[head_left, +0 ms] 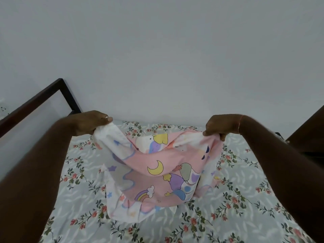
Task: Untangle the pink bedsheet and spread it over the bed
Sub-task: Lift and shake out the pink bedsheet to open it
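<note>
The wall (157, 50) fills the upper half of the frame, plain and pale. The bed (236, 199) occupies the lower half, covered in a grey floral sheet, with a dark frame (35, 100) at the upper left.

The pink bedsheet (157, 172) hangs at centre frame, held up at two points and sagging between them. Its lower folds rest bunched on the bed, white underside showing at the left.

The left hand (91, 122) holds one bunched edge at centre left, grip closed on the cloth. The right hand (222, 126) pinches another edge at centre right, likewise closed on it.

Risks, as judged: the held points may not be true corners, so pulling apart could tighten the twist at the sag. The bunched lower folds may drag the floral sheet out of place.
</note>
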`<state>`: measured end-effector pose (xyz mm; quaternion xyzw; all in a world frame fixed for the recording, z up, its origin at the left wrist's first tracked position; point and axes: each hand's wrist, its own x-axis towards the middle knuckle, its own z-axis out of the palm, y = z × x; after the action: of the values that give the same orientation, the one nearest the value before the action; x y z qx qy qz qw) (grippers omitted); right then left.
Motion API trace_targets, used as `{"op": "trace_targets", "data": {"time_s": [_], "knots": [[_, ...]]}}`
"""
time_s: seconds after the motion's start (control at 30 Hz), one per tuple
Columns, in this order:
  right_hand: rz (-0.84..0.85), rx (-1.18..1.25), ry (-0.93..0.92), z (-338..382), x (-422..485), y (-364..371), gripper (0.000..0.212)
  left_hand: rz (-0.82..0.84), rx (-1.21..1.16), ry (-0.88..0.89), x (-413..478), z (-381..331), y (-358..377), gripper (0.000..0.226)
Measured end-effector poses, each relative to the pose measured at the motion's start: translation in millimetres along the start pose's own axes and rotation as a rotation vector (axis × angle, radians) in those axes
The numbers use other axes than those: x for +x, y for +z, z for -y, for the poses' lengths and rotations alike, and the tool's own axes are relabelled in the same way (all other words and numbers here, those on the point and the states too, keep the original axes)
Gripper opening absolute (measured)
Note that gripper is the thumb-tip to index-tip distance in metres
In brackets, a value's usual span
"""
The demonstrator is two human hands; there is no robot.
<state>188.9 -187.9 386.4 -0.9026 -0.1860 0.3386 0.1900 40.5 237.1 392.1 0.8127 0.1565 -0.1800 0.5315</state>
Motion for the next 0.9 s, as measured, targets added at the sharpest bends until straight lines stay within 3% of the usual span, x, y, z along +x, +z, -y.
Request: {"op": "trace_targets", "data": {"time_s": [0.07,0.1,0.17,0.2,0.27,0.3,0.37,0.43,0.5,0.53,0.57,0.63,0.73,0.83,0.9], "knots": [[0.077,0.003,-0.046,5,-6,-3,0.029,0.159,-0.088,0.078,-8,-10,2,0.032],[0.102,0.076,-0.076,6,-6,-6,0.028,0.136,-0.177,0.122,-5,-15,4,0.032],[0.046,0.359,-0.123,6,1,-10,0.026,-0.126,-0.396,0.125,17,-16,9,0.032],[-0.054,0.516,-0.103,4,10,-9,0.025,-0.331,-0.386,0.063,33,-9,9,0.031],[-0.311,0.676,0.033,-4,33,-5,0.025,-0.707,-0.071,-0.178,57,8,9,0.037],[-0.386,0.681,0.113,-8,41,0,0.024,-0.742,0.093,-0.215,64,23,13,0.04],[-0.396,0.673,0.204,-13,51,11,0.018,-0.771,0.486,-0.254,73,40,19,0.043],[-0.371,0.654,0.241,-15,54,23,0.017,-0.792,0.474,-0.249,78,49,27,0.055],[-0.352,0.639,0.243,-14,56,35,0.019,-0.873,0.139,-0.271,77,48,41,0.062],[-0.345,0.625,0.243,-11,56,41,0.021,-0.888,-0.188,-0.218,83,48,42,0.057],[-0.329,0.609,0.243,-8,55,47,0.022,-0.931,-0.329,-0.233,79,45,51,0.049],[-0.32,0.56,0.207,-7,57,58,0.023,-0.928,-0.252,-0.196,81,49,70,0.041],[-0.277,0.458,0.146,-1,51,72,0.018,-0.923,0.012,0.015,86,58,93,0.039],[-0.219,0.234,0.134,2,40,78,0.022,-0.761,0.182,0.136,88,59,99,0.039],[-0.216,0.234,0.106,0,33,76,0.023,-0.726,0.171,0.194,88,59,88,0.035]]}}
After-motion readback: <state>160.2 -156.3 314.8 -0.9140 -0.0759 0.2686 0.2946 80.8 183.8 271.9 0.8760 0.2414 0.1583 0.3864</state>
